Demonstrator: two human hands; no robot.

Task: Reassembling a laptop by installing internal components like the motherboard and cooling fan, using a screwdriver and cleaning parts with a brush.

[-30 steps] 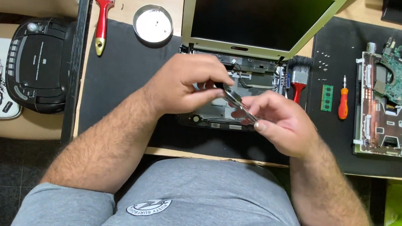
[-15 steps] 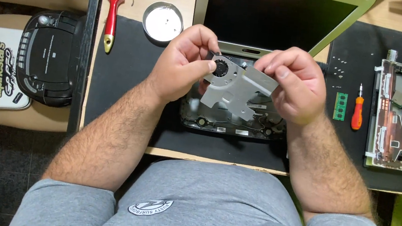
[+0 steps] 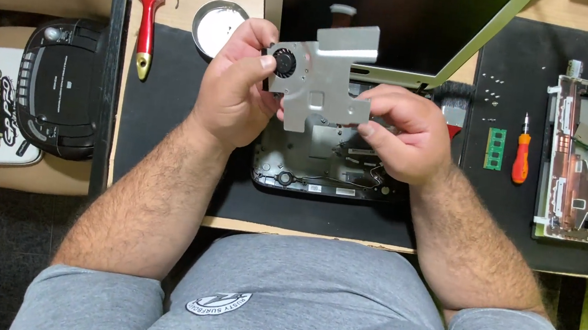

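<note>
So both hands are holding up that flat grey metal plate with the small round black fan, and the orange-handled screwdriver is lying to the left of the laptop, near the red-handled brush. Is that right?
Not quite. In the head view the orange-handled screwdriver lies to the right of the opened laptop, beside a small green memory stick, not near the red-handled brush. The rest holds: the left hand and right hand hold up the flat grey metal plate with its small round black fan.

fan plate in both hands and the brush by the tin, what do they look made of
The fan plate, held by the left hand and right hand, looks like thin sheet metal: flat, matte grey, with a black, probably plastic, fan. The brush has a glossy red handle, wood or plastic, and a metal band.
</note>
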